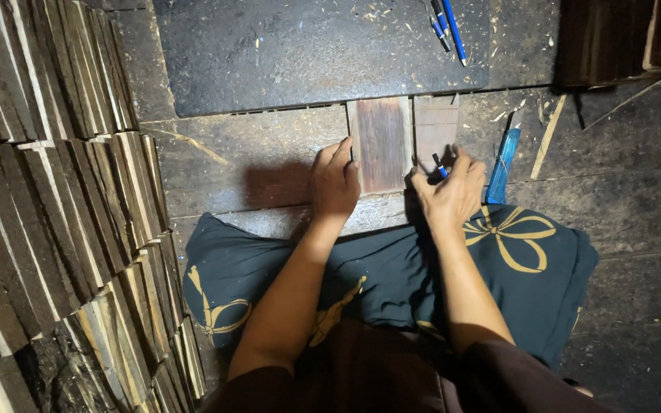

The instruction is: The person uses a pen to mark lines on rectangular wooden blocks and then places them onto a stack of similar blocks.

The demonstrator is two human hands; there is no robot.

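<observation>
A flat brown wooden piece [381,141] lies on the plank floor in front of me, its far end against a dark board [307,53]. My left hand [334,182] presses on its left edge with the fingers spread. My right hand [448,193] grips a blue pen [439,165] at the piece's right edge, tip down. A lighter wooden piece [437,125] lies just right of the brown one.
Rows of stacked wooden slats [55,229] fill the left side. Two blue pens [447,27] rest on the dark board. A blue tool [503,164] and a thin wood strip [548,138] lie to the right. A dark cushion with yellow pattern [537,260] is under my arms.
</observation>
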